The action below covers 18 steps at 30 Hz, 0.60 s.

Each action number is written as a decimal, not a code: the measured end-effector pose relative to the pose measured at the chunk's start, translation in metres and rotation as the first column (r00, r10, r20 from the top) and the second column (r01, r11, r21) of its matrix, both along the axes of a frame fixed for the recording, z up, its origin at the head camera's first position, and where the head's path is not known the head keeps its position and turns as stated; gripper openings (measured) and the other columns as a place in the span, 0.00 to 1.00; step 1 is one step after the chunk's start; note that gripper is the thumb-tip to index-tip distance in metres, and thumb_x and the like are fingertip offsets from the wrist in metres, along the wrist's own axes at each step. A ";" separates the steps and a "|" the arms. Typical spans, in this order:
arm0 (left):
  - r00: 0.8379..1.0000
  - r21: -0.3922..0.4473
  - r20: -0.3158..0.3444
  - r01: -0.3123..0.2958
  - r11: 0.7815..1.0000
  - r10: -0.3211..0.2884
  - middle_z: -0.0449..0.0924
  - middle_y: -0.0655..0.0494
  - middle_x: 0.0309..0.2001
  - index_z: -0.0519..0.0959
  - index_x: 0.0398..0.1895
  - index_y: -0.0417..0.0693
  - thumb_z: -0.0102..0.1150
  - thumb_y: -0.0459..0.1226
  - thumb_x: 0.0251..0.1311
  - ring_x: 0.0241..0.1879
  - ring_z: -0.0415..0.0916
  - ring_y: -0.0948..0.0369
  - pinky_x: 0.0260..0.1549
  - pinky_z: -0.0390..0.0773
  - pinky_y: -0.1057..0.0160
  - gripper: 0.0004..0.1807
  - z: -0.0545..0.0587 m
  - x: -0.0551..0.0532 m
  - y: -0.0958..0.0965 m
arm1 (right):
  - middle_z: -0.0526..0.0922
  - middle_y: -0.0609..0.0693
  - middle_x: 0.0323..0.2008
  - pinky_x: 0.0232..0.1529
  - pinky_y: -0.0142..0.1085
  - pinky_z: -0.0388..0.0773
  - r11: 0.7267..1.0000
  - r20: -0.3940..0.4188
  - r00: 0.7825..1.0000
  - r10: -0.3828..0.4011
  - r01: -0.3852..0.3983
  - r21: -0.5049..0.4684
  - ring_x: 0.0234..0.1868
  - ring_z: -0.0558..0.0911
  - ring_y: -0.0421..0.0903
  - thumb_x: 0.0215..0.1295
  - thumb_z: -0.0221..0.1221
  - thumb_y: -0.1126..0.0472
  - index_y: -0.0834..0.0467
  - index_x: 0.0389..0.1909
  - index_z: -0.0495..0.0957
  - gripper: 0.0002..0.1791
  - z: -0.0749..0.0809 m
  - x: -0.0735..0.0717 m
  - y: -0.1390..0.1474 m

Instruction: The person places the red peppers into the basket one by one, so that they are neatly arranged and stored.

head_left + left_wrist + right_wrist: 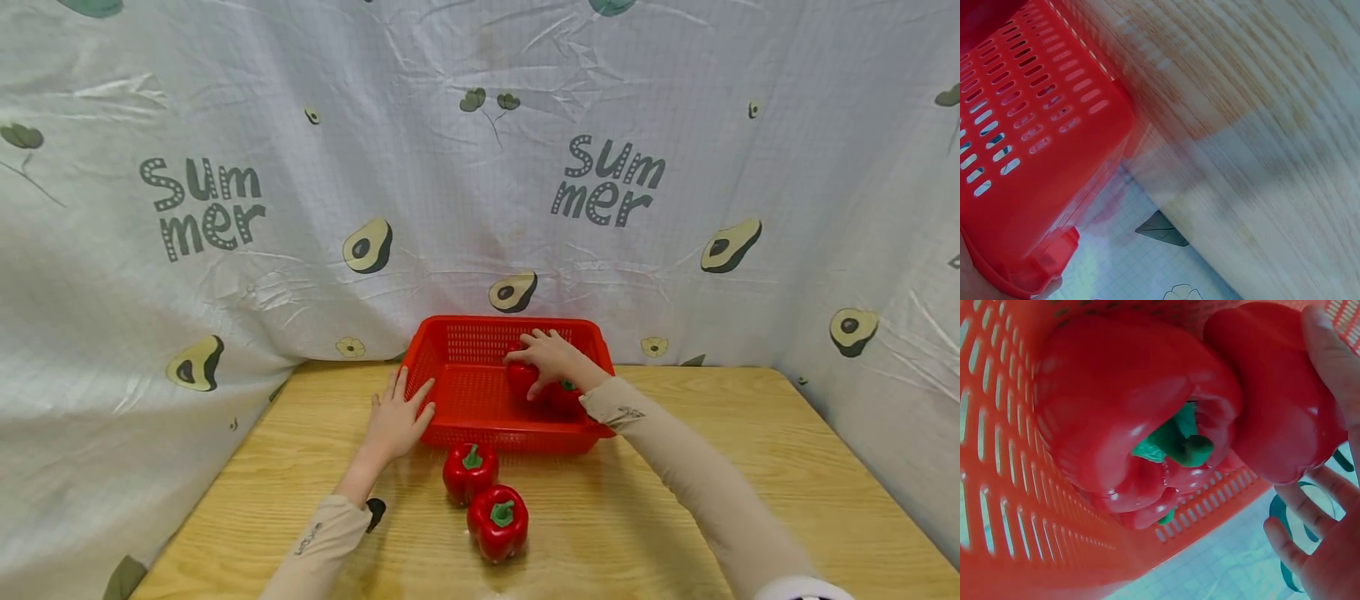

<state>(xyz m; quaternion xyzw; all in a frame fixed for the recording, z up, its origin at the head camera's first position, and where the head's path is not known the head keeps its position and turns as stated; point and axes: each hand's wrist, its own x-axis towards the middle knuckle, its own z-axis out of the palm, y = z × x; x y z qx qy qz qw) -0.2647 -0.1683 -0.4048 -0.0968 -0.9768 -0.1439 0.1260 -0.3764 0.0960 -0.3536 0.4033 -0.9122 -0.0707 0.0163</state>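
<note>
Behind, a big white cloth (450, 192) with avocados. Below, a wooden table (300, 483). On that, a red basket (495, 428). On its left edge, the left hand (393, 425), fingers spread and straight. Inside, the right hand (551, 360), thumb and fingers curved round a red pepper (1272, 394). Beside that, a second pepper (1110, 394); under it maybe a third pepper (1144, 515), hard to see. Outside, close by, a near pepper (491, 529) just beside a far pepper (467, 475).

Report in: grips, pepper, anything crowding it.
Left grip touching rim of red basket; right grip holding red bell pepper inside. Neighboring bell pepper snug alongside. Two more bell peppers outside, in front.
</note>
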 end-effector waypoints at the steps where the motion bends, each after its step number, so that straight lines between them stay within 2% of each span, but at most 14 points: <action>1: 1.000 0.001 -0.002 -0.001 1.000 0.001 0.46 0.33 0.67 0.63 0.63 0.52 0.40 0.47 0.64 0.68 0.42 0.40 0.53 0.53 0.31 0.25 0.000 0.000 0.000 | 0.70 0.56 0.50 0.51 0.54 0.65 1.000 0.010 1.000 0.002 -0.002 0.004 0.51 0.66 0.55 0.38 0.67 0.42 0.44 0.55 0.70 0.38 -0.001 0.000 -0.001; 9: 1.000 0.011 -0.008 0.002 1.000 -0.002 0.46 0.34 0.67 0.63 0.63 0.52 0.41 0.46 0.63 0.68 0.42 0.40 0.52 0.52 0.30 0.25 -0.001 0.000 -0.001 | 0.67 0.57 0.56 0.50 0.53 0.67 0.995 0.018 1.000 -0.005 0.004 0.102 0.55 0.66 0.56 0.35 0.68 0.40 0.41 0.57 0.68 0.41 -0.011 -0.006 -0.006; 14: 1.000 0.007 0.011 0.003 1.000 -0.003 0.45 0.34 0.67 0.63 0.64 0.52 0.40 0.47 0.64 0.68 0.41 0.41 0.53 0.52 0.30 0.25 -0.001 -0.001 -0.001 | 0.65 0.57 0.58 0.52 0.53 0.67 0.993 0.033 0.999 -0.018 0.014 0.119 0.57 0.66 0.56 0.36 0.68 0.41 0.40 0.57 0.67 0.41 -0.013 -0.008 -0.006; 18: 1.000 0.007 0.004 0.002 1.000 -0.002 0.46 0.33 0.67 0.63 0.63 0.51 0.40 0.47 0.63 0.68 0.42 0.40 0.53 0.52 0.30 0.25 -0.001 -0.001 -0.001 | 0.64 0.58 0.59 0.55 0.54 0.64 0.993 0.078 0.996 -0.047 0.038 0.108 0.59 0.64 0.57 0.38 0.68 0.42 0.39 0.57 0.67 0.39 -0.010 -0.006 -0.005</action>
